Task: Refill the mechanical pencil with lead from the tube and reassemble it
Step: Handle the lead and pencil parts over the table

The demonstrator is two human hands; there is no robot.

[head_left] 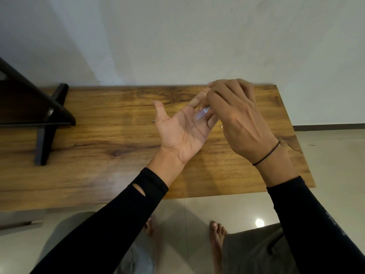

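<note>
While right hand tilts tube, left hand cupped

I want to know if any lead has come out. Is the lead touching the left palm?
Cannot tell. In the head view the thin lead runs from the tube over the left hand, with no contact or gap plainly visible.

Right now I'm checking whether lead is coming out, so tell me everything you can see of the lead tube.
The lead tube is a small clear plastic container with a pale label band, blurred in this view. It is tilted, its open end pointing down toward the upturned palm of the left hand. The right hand pinches its upper end, hiding that part. A thin dark lead sticks out of its lower end over the palm. It is held above the wooden table, not touching it.
</note>
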